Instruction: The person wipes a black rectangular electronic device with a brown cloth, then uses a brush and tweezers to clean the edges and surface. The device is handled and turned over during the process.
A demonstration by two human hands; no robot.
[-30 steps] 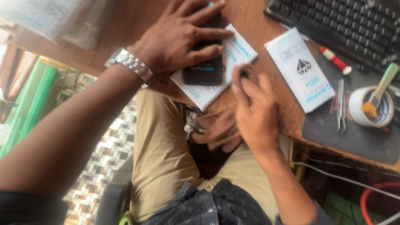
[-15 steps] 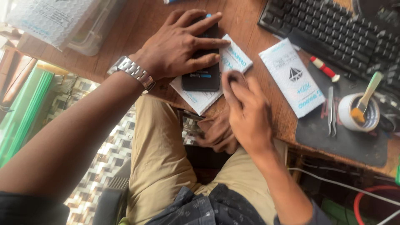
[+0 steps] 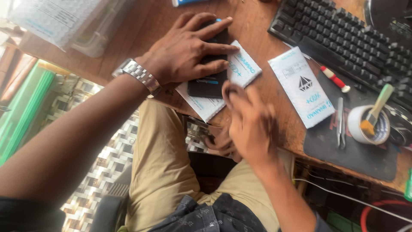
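Taking the dark phone [image 3: 210, 81] as the marker, everything else sits around it on the wooden desk [image 3: 141, 30]. Far to its left, a clear plastic bag [image 3: 60, 21] lies at the desk's corner. The left hand [image 3: 184, 51], a metal watch [image 3: 138, 75] on its wrist, lies spread flat on the phone, pressing it down rather than gripping it. The phone rests on a white packet [image 3: 240, 68] near the desk's front edge. Just right of and below it, the right hand [image 3: 253, 124] is blurred; its fingers look loosely curled near the phone's lower corner, and I cannot tell whether it holds anything. Further right lie a second white packet [image 3: 304, 88], tweezers [image 3: 340, 124], a tape roll [image 3: 365, 126] and a keyboard [image 3: 343, 38]. The phone looks stiff, smooth and slippery, with breakable glass; its long edges seem the safest hold.
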